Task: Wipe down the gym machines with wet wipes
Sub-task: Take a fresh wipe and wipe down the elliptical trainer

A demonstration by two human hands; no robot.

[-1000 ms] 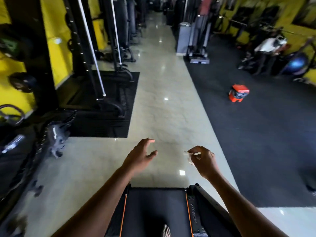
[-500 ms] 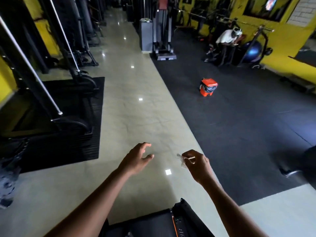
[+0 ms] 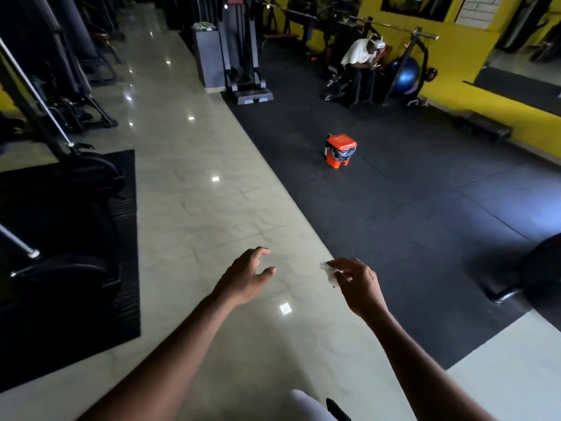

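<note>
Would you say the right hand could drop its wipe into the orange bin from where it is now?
Probably not yet. The right hand pinches the wipe well short of the bin, whose lid looks closed. Only bare dark mat lies between, so walking closer looks unobstructed.

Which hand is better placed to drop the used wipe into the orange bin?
The right hand, probably: its fingers already pinch the wipe, and the orange bin stands ahead on its side. The left hand holds nothing.

Wipe [image 3: 330, 272] partly hidden in right hand [image 3: 358, 284]; machine [image 3: 543, 268] cut off by right edge.
</note>
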